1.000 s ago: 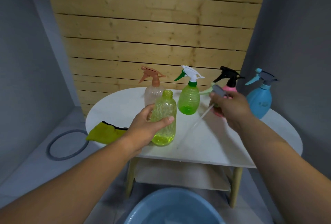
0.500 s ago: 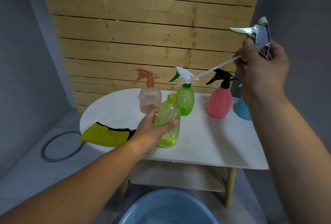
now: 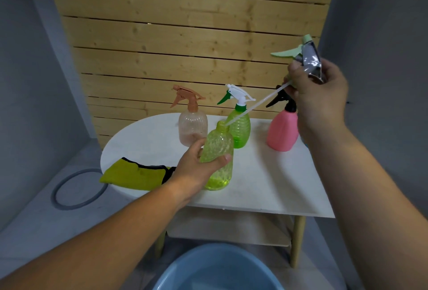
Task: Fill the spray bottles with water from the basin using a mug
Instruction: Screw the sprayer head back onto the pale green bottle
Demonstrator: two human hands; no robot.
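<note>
Left hand (image 3: 196,164) grips the uncapped yellow-green bottle (image 3: 218,150) round its middle, thumb in front, fingers curled behind. The bottle stands upright on the table (image 3: 266,181) nr the front edge, w/ a little liquid in its base. Right hand (image 3: 317,95) is held high & to the right, fingers closed round the spray head (image 3: 301,54), its pale green trigger pointing left. Its white dip tube (image 3: 257,104) slants down-left, tip at the bottle's open neck; can't tell if it's inside. Behind stand 3 capped sprayers in a row: peach bottle (image 3: 192,127), green bottle (image 3: 239,125), pink bottle (image 3: 282,132), the last partly hidden by the right wrist. A yellow cloth (image 3: 134,175) lies at the table's left edge. The blue basin (image 3: 217,269) sits on the floor below the table's front, at the bottom of the view. A grey ring (image 3: 76,189) lies on the floor to the left.
</note>
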